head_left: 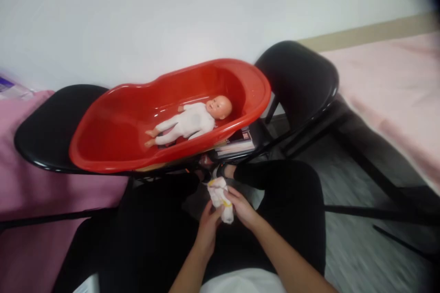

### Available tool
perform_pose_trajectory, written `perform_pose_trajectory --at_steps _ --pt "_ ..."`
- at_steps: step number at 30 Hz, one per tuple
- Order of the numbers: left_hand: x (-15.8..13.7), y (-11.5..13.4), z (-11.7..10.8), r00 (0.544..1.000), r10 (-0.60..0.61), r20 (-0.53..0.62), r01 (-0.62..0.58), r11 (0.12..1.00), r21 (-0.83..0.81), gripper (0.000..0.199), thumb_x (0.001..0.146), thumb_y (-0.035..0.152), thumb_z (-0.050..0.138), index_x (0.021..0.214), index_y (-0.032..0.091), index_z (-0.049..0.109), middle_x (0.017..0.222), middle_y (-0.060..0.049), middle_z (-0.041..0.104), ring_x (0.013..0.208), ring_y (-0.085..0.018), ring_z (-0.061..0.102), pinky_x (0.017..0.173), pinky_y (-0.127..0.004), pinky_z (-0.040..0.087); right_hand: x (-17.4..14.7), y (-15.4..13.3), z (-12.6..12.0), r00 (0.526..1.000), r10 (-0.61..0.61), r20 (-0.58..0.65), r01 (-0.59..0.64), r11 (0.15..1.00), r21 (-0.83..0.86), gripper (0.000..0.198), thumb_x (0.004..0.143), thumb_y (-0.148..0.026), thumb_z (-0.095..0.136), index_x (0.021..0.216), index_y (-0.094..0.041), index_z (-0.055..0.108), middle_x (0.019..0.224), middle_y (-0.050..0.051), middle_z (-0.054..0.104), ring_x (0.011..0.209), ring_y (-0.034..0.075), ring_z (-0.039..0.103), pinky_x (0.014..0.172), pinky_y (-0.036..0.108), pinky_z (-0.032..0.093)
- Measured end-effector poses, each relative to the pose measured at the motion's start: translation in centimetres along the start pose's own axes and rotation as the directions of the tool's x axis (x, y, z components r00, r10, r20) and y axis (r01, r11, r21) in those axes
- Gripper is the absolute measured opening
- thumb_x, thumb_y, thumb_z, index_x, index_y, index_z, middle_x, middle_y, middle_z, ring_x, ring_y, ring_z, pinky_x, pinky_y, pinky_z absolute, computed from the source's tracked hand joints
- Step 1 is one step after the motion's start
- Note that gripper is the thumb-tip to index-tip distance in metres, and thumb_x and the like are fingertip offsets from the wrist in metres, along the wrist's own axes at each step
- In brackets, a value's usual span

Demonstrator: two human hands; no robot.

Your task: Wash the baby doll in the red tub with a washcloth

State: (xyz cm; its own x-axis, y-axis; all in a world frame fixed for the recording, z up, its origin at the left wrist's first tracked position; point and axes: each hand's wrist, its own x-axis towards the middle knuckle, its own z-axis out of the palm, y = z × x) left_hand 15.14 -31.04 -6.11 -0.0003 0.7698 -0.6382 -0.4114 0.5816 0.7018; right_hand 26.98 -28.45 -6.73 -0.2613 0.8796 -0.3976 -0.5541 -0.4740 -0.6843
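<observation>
- White shirt (242, 281) is closest, at the bottom, and black-trousered legs (292, 210) spread past it.
- Left hand (207, 223) and right hand (243, 208) both pinch a small white cloth (217, 194) with yellow bits, between the knees. Its long way points away from the body; the right grip is a bit farther forward.
- Doll (194, 121) lies face up in the red tub (110, 132), ahead and a little left of the cloth, head right, feet left.
- The tub's near wall stands between hands and doll.
- A black chair (297, 78) is by the tub's right end.

White cloth (217, 191) in both hands (243, 209)
</observation>
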Motion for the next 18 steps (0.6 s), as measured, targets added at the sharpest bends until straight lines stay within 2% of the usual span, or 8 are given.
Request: perform_pose_trajectory --at_steps 2,4,6,9,12,15,18 --pt "0.4 0.1 -0.5 0.999 -0.046 -0.006 0.046 0.997 -0.06 0.056 0.065 0.027 0.08 0.117 0.019 0.062 0.112 -0.012 0.069 0.096 -0.026 0.068 0.082 -0.036 0.054 1.1 0.7 -0.3 0.996 -0.04 -0.075 0.034 0.996 -0.08 0.048 0.071 -0.047 0.074 0.109 -0.02 0.062 0.106 0.005 0.067 0.095 0.021 0.061 0.088 0.034 0.044" --pt "1.2 0.3 -0.6 0.999 -0.002 -0.037 -0.002 0.995 -0.101 0.057 0.066 0.022 0.078 0.12 0.019 0.059 0.109 -0.01 0.07 0.094 -0.024 0.069 0.082 -0.035 0.054 2.2 1.1 -0.7 0.98 -0.087 -0.179 0.059 0.986 -0.154 0.043 0.067 -0.048 0.076 0.096 -0.019 0.062 0.089 0.002 0.065 0.082 0.018 0.059 0.077 0.03 0.044" --pt "2.1 0.5 -0.6 0.998 0.033 -0.058 -0.04 0.993 -0.111 0.055 0.067 0.02 0.076 0.119 0.017 0.059 0.105 -0.009 0.071 0.092 -0.023 0.069 0.083 -0.034 0.054 3.1 1.2 -1.3 0.953 -0.13 -0.273 0.067 0.971 -0.23 0.039 0.064 -0.049 0.076 0.081 -0.018 0.058 0.074 -0.002 0.059 0.07 0.014 0.053 0.068 0.027 0.041" --pt "3.5 0.4 -0.9 0.995 0.0 -0.1 -0.011 0.994 -0.112 0.048 0.066 0.02 0.076 0.112 0.016 0.062 0.099 -0.009 0.072 0.086 -0.023 0.07 0.08 -0.034 0.055 3.9 1.3 -2.2 0.914 -0.214 -0.345 0.105 0.945 -0.309 0.042 0.064 -0.049 0.075 0.068 -0.019 0.047 0.069 -0.003 0.053 0.065 0.011 0.047 0.063 0.025 0.036" --pt "4.4 0.0 -1.8 0.978 -0.041 -0.202 0.028 0.997 -0.067 0.04 0.067 0.026 0.077 0.103 0.017 0.063 0.095 -0.008 0.072 0.08 -0.022 0.07 0.074 -0.033 0.056 3.9 1.1 -2.6 0.897 -0.249 -0.365 0.079 0.903 -0.422 0.043 0.069 -0.051 0.069 0.062 -0.019 0.041 0.063 -0.004 0.046 0.061 0.01 0.04 0.059 0.024 0.032" --pt "4.9 -0.5 -2.4 0.96 -0.052 -0.276 0.047 0.999 -0.024 0.03 0.07 0.031 0.075 0.094 0.019 0.063 0.094 -0.008 0.072 0.08 -0.021 0.07 0.073 -0.033 0.055 3.6 0.8 -2.3 0.917 -0.227 -0.328 0.017 0.845 -0.535 0.042 0.075 -0.052 0.063 0.059 -0.019 0.042 0.056 -0.005 0.038 0.057 0.009 0.036 0.056 0.024 0.029" --pt "5.2 -0.5 -2.5 0.95 -0.015 -0.312 0.005 0.999 -0.034 0.026 0.073 0.033 0.071 0.093 0.02 0.062 0.094 -0.008 0.071 0.085 -0.021 0.07 0.079 -0.033 0.054 3.6 0.6 -2.0 0.936 -0.143 -0.32 -0.031 0.875 -0.483 0.044 0.077 -0.057 0.06 0.058 -0.018 0.049 0.053 -0.004 0.042 0.055 0.009 0.037 0.054 0.025 0.031"
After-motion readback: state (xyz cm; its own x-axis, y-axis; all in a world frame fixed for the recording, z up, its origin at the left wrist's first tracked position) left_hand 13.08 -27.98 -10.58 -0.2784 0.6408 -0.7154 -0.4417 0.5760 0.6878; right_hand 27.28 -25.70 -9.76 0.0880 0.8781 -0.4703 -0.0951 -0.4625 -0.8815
